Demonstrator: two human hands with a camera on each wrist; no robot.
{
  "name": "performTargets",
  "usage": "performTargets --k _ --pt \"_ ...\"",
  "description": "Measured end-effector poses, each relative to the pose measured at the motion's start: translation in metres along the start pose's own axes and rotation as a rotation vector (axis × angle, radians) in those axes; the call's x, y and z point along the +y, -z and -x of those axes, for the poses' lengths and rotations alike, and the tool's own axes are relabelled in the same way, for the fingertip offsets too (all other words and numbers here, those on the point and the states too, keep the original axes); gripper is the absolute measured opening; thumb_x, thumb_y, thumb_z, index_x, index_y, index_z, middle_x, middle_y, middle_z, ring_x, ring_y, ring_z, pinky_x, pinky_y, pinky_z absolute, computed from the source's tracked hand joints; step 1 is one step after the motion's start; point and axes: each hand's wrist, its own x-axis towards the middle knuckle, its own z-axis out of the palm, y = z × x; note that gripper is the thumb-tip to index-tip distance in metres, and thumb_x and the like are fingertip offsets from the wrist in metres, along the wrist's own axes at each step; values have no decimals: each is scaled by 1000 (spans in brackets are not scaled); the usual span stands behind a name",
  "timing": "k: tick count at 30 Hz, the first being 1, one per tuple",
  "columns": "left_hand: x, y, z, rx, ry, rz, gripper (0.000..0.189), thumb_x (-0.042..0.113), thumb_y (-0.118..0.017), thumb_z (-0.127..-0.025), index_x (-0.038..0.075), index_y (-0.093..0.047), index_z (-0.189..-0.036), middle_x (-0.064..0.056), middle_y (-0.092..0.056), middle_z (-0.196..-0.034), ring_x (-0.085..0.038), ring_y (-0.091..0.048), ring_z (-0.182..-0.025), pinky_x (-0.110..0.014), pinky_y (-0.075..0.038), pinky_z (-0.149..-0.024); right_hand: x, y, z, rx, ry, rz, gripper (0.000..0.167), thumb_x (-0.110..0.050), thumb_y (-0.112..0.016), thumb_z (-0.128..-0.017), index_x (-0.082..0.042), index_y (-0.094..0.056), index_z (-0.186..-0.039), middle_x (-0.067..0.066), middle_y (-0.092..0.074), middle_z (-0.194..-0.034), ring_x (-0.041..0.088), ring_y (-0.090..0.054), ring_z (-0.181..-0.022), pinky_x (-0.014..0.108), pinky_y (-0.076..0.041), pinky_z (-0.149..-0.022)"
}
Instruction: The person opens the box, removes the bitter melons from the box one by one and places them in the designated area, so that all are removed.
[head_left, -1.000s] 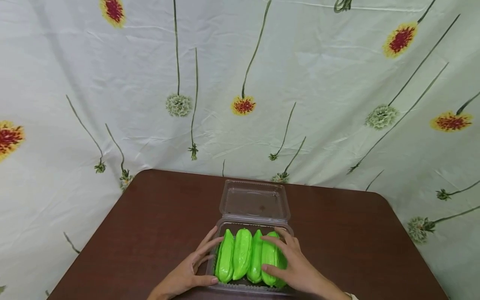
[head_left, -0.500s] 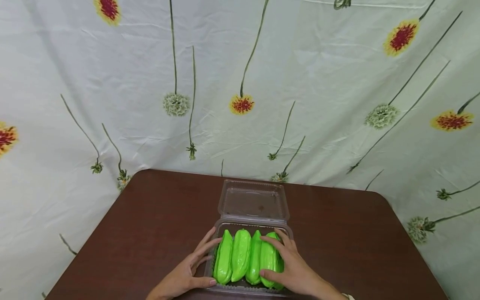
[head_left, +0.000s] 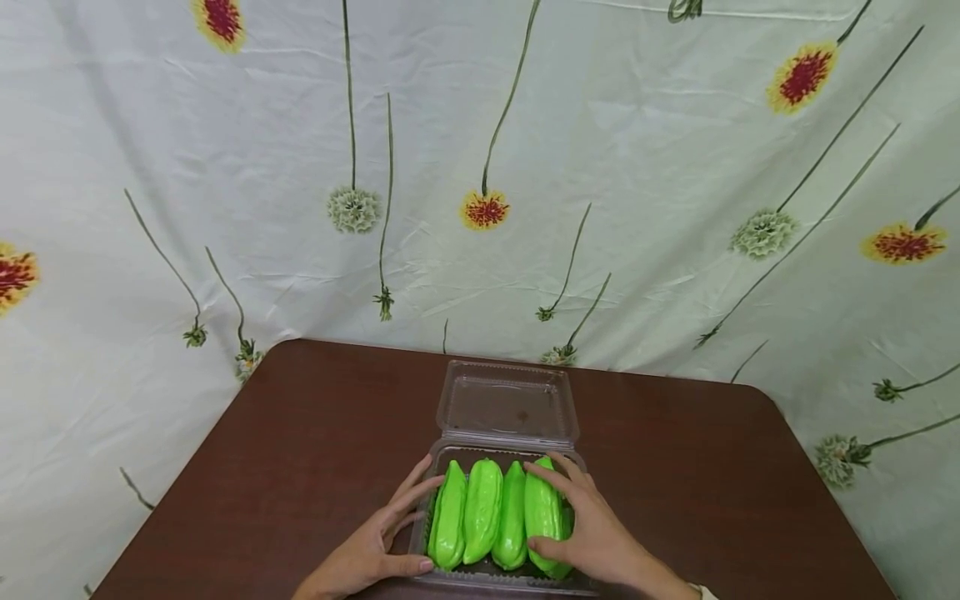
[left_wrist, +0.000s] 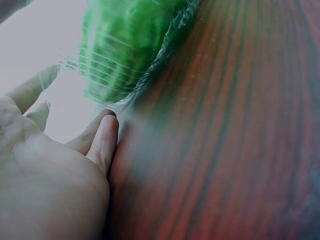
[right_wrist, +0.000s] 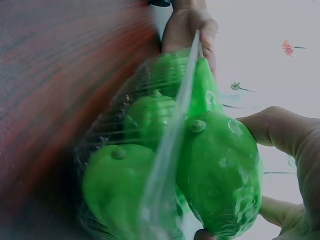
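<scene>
A clear plastic clamshell box (head_left: 487, 578) holds several glossy bright green, long, fruit-like pieces (head_left: 483, 510), side by side with pointed ends toward the back. My right hand (head_left: 600, 533) grips the rightmost upper green piece (head_left: 544, 512), thumb near its front and fingertips at its far end. In the right wrist view this green piece (right_wrist: 220, 170) is above the box rim, with others lower behind the clear wall. My left hand (head_left: 371, 542) spreads along the box's left side, thumb at the front corner; fingertips (left_wrist: 106, 131) are at the ribbed wall in the left wrist view.
The box's clear lid (head_left: 510, 408) lies folded back behind it, hinge side toward the box. Beneath is a dark red-brown wooden table (head_left: 697, 483) with rounded far corners. A white floral cloth (head_left: 420, 167) hangs behind the table.
The right hand and the green piece it grips have shifted slightly right and back. Another green piece shows more beneath its right side. The left hand stays in place.
</scene>
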Motion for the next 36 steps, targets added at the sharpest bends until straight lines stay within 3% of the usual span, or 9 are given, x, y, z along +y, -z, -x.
performTargets --k 4,8,15,20,23,30,34,36 --pt "-1 1 0 -3 1 -8 84 -2 -68 -91 10 -21 -160 -9 11 -169 11 -13 -147 -23 -34 -109 1 7 -1 29 -3 -42 82 -24 -83 -79 -18 -46 -152 21 -22 -163 59 -19 -144 81 -5 -107" --pt "-2 1 0 -16 -14 -19 84 -2 -67 -91 7 -20 -160 -14 13 -168 11 -13 -147 -24 -35 -108 2 15 -3 72 5 -62 79 -22 -83 -81 -18 -46 -151 18 -21 -165 53 -27 -145 79 -2 -109" --pt "0 0 0 -13 -13 -7 86 -5 -67 -90 9 -20 -161 -12 14 -168 11 -9 -148 -24 -35 -107 3 28 -8 159 17 -39 75 -24 -83 -82 -34 -47 -146 15 -23 -164 49 -26 -146 71 -35 -101" --pt "0 0 0 -15 -9 -10 85 -4 -67 -90 10 -21 -161 -11 13 -169 12 -7 -148 -24 -35 -108 9 40 -15 188 -15 -53 75 -23 -83 -83 -37 -45 -147 15 -22 -164 46 -23 -149 72 -32 -102" --pt "-1 1 0 -19 -15 -16 84 -3 -66 -91 9 -21 -161 -12 13 -169 12 -7 -147 -25 -35 -107 15 48 -21 212 -25 -57 76 -22 -82 -84 -34 -44 -148 16 -22 -163 43 -27 -147 67 -35 -103" --pt "-3 1 -1 -20 -11 -2 82 -2 -65 -93 10 -21 -161 -11 13 -169 14 -10 -146 -24 -36 -106 36 65 -33 245 -20 -35 77 -21 -80 -86 -24 -42 -152 19 -30 -151 32 -43 -121 45 -44 -89" --pt "-4 0 -1 -21 -45 -5 82 -5 -65 -92 7 -21 -160 -14 12 -168 12 -11 -147 -23 -36 -106 51 74 -38 239 -46 -64 77 -18 -79 -87 -20 -39 -154 22 -29 -148 30 -45 -108 39 -46 -79" --pt "-4 0 -1 -17 -23 4 82 -3 -65 -92 9 -21 -160 -11 12 -169 13 -11 -146 -23 -35 -106 59 77 -42 240 -67 -83 78 -16 -79 -87 -20 -38 -154 24 -28 -148 30 -46 -104 37 -47 -74"
